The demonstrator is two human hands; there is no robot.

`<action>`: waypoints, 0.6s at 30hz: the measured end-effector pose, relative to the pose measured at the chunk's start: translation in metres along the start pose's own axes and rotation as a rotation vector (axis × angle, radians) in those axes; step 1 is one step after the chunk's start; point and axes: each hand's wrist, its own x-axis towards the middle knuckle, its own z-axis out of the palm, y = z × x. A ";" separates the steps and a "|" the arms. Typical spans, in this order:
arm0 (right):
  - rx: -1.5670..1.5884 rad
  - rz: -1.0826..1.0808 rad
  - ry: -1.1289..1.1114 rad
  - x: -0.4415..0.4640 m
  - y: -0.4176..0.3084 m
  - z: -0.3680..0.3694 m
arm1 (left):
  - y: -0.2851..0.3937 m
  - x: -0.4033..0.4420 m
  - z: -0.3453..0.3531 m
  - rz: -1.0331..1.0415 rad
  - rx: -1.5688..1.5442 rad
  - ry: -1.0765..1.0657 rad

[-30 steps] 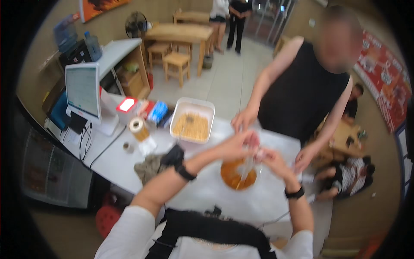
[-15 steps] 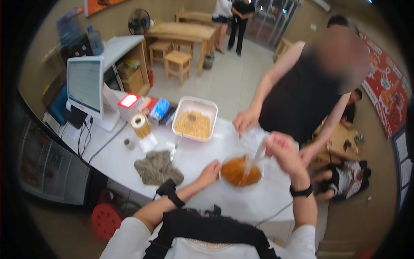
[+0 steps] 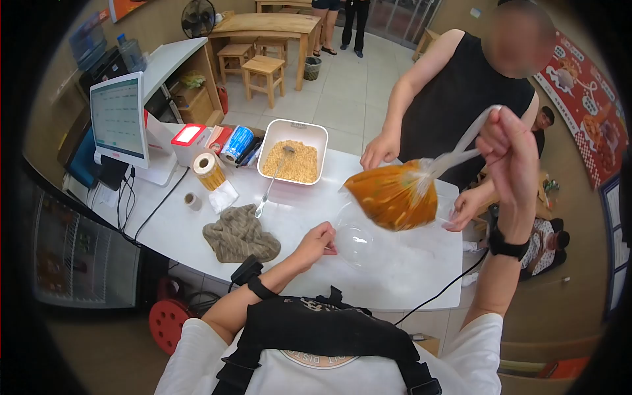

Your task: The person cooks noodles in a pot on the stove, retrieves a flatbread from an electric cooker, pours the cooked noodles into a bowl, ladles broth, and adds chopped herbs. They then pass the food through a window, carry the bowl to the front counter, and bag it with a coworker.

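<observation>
My right hand [image 3: 505, 148] is raised, its fingers closed on the gathered top of a clear plastic bag [image 3: 395, 196]. Orange-brown food or sauce fills the bag, which hangs tilted above the counter. Below it stands a clear plastic bowl [image 3: 357, 245] with nothing visible inside. My left hand [image 3: 317, 245] pinches the bowl's left rim. Across the counter, a person in a black sleeveless top has one hand [image 3: 382, 150] just behind the filled bag. That person's other hand [image 3: 466, 207] holds clear plastic at the bag's right; what it belongs to is partly hidden.
On the white counter [image 3: 316, 283] stand a white tub [image 3: 324, 141] of yellow crumbs with a spoon [image 3: 266, 191], a crumpled grey-brown cloth [image 3: 240, 236], a label roll [image 3: 205, 166] and a monitor [image 3: 120, 118]. A black cable [image 3: 444, 289] crosses the counter's right edge.
My right hand has lifted the filled bag up out of the bowl, leaving the bowl on the counter. My left hand stays at the bowl's rim. The other person's right-side hand has moved nearer the bag.
</observation>
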 end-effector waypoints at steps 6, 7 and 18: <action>-0.016 -0.025 0.018 0.022 -0.009 -0.035 | 0.007 -0.018 -0.029 0.039 0.129 0.102; -0.043 -0.009 0.047 0.023 -0.007 -0.040 | 0.006 -0.021 -0.034 0.057 0.145 0.120; -0.218 0.212 0.151 0.006 0.079 -0.088 | 0.005 -0.052 -0.075 0.056 0.089 0.231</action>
